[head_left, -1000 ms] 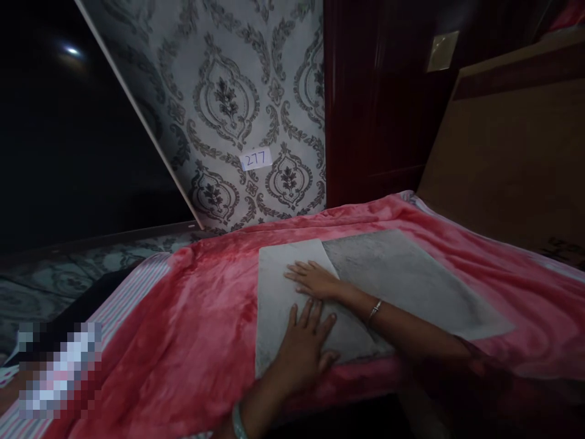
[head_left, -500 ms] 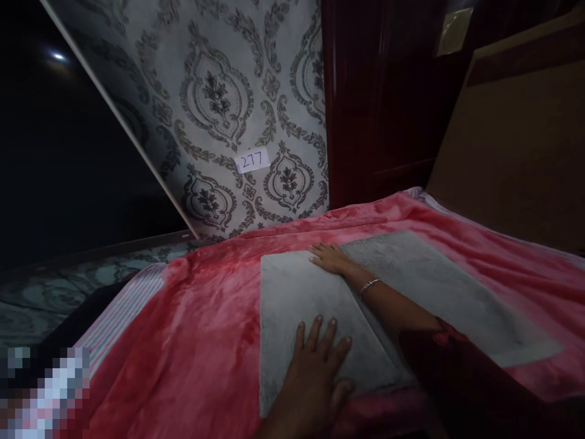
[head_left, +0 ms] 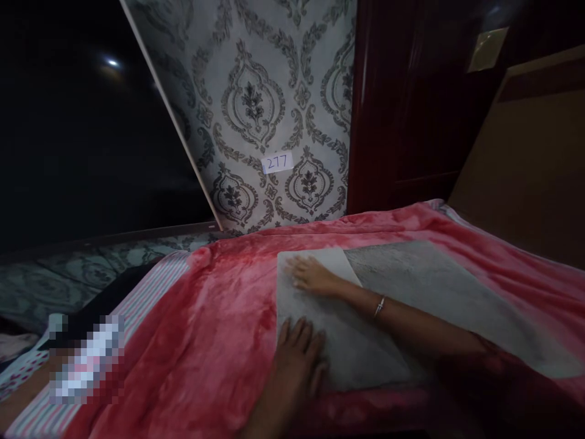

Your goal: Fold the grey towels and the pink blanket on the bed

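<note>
A grey cloth [head_left: 411, 286] lies folded flat on a pink blanket [head_left: 210, 317] that covers a bed. My right hand [head_left: 313, 275] rests flat on the far left corner of the folded part, fingers stretched out; a thin bracelet sits on that wrist. Nearer to me, my left hand [head_left: 295, 353] lies palm down with fingers apart on the cloth's left edge, partly on the blanket. Neither hand holds anything.
A patterned grey panel [head_left: 269, 103] with a small label reading 277 [head_left: 277, 163] leans behind the bed. Dark red wooden furniture [head_left: 402, 103] stands at the back right, a brown board [head_left: 530, 164] at the far right. A striped sheet edge [head_left: 137, 311] shows at left.
My right hand has slid left across the cloth towards its far left corner. My left hand has shifted left to the cloth's edge. The view has turned slightly.
</note>
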The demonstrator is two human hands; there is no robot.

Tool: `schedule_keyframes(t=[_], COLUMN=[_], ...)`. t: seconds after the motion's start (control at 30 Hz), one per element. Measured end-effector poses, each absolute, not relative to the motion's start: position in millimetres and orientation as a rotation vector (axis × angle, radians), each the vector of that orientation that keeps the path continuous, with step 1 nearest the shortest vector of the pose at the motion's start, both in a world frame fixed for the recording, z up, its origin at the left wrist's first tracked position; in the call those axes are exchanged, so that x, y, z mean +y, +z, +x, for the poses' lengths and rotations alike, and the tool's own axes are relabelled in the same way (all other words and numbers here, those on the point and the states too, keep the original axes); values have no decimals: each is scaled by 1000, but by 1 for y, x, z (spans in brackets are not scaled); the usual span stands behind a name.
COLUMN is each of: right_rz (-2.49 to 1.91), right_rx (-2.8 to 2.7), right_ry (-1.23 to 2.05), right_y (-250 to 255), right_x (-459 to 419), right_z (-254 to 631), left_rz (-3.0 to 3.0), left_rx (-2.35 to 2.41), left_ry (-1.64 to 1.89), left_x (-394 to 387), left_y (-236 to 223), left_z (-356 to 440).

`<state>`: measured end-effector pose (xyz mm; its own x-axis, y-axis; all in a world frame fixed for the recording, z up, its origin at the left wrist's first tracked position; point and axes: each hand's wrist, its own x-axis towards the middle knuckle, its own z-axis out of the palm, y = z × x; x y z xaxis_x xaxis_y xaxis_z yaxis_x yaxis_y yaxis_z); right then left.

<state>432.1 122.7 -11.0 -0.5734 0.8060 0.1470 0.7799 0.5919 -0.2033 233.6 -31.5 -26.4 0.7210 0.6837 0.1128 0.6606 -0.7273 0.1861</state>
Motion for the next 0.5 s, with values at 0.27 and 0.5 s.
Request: schedule_keyframes(t=[0.27, 0.5], right_rz=[-1232, -1654], right_rx=[-2703, -2462], right_ry=[297, 244], right_y=[-29, -31], right_x=[162, 214], right_z=[411, 436], left_rz=[2888, 2913], left_rx=[1080, 1046], left_ry=[251, 282], left_x=[-33, -26], left_y=[-64, -80], left_z=[216, 212])
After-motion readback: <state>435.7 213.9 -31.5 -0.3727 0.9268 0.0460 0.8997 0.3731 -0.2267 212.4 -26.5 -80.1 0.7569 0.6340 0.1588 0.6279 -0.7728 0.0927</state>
